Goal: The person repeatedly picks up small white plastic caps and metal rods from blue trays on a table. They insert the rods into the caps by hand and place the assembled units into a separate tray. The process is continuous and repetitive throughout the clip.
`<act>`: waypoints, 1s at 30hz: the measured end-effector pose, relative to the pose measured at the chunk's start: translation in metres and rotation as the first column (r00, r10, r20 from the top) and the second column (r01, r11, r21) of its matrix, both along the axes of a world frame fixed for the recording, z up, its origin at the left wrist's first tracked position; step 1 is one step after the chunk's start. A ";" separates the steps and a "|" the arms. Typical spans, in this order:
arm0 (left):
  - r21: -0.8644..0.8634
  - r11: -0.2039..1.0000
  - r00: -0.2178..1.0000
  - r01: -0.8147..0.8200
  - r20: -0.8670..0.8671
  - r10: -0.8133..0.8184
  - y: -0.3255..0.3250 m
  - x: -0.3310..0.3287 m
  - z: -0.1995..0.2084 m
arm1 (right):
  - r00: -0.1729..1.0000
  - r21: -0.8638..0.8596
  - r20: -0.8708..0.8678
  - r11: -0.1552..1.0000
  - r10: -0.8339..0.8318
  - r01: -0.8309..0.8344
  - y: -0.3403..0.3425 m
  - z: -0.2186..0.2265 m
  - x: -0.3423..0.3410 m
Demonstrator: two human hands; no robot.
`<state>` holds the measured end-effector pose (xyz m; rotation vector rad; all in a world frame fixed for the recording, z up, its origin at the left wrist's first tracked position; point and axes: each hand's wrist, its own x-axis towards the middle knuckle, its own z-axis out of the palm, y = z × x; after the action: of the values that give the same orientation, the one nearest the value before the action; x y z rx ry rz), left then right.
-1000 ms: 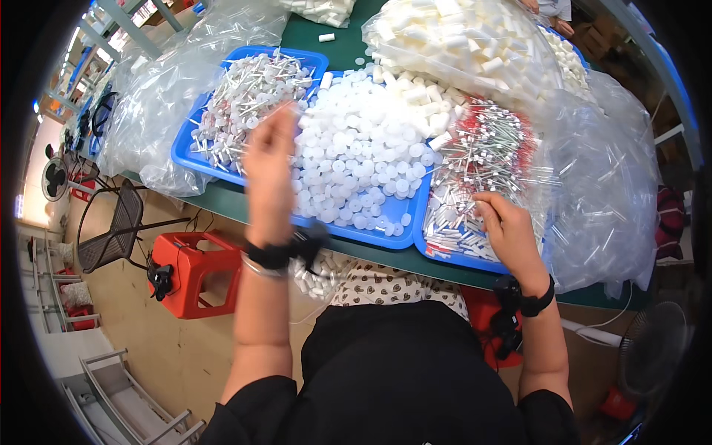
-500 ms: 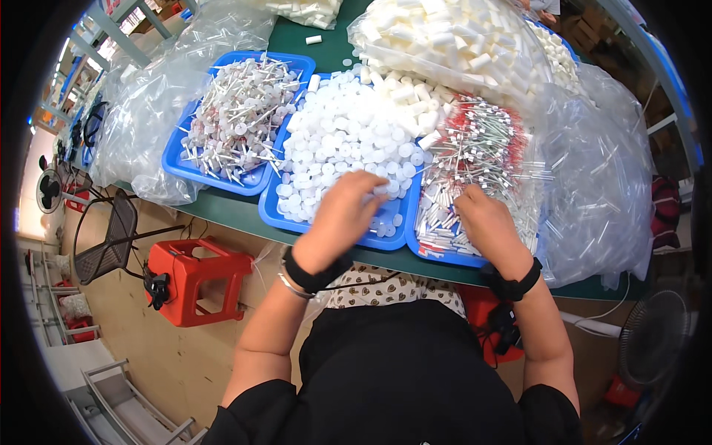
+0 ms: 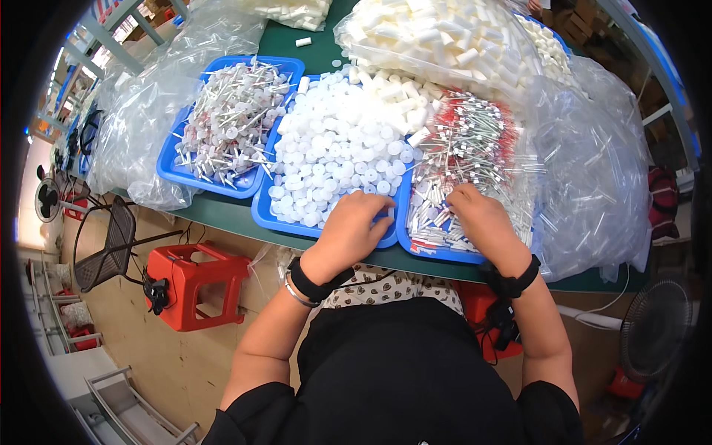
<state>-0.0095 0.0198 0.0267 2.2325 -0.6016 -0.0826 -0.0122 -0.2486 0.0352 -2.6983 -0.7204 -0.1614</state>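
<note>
My left hand [image 3: 351,231] is closed, fingers curled together, at the near right corner of the blue middle tray [image 3: 285,228]. That tray is heaped with round white translucent plastic discs [image 3: 330,159]. Above the blue right tray [image 3: 445,255], my right hand [image 3: 486,224] is closed in a pinch over its contents. There lie white tube-like pieces [image 3: 429,215] and, farther back, a pile of thin metal pins with white and red ends [image 3: 478,133]. Whatever either hand holds is too small or hidden by the fingers.
A blue left tray [image 3: 172,176] holds thin white stems with discs on them [image 3: 231,122]. Behind the trays lies a large clear bag of cream cylinders [image 3: 452,44]. Plastic bags flank both sides of the green table [image 3: 230,217]. A red stool [image 3: 189,285] stands on the floor.
My left hand has come down from over the discs to the tray's near right corner, its fingers drawn in. My right hand stays over the same tray, moving only slightly.
</note>
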 end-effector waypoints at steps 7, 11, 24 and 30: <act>-0.709 0.502 0.549 -0.495 -0.703 -0.452 -0.018 -0.014 0.013 | 0.998 0.302 0.039 0.952 0.044 -0.053 0.006 0.030 -0.013; -0.739 0.339 0.453 -0.582 -0.641 -0.619 -0.029 -0.022 -0.007 | 0.991 0.276 0.068 0.953 0.114 -0.128 0.016 0.051 -0.023; -0.702 0.295 0.424 -0.648 -0.654 -0.626 -0.034 -0.026 -0.012 | 0.991 0.146 0.063 0.981 0.119 -0.127 0.020 0.053 -0.033; -0.722 0.419 0.533 -0.551 -0.690 -0.489 -0.037 -0.031 -0.011 | 0.992 0.135 0.015 0.982 0.129 -0.130 0.023 0.056 -0.037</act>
<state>-0.0402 -0.0175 0.0158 0.8010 0.0671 -0.6516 -0.0489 -0.2251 0.0916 -2.5141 -0.8521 -0.1801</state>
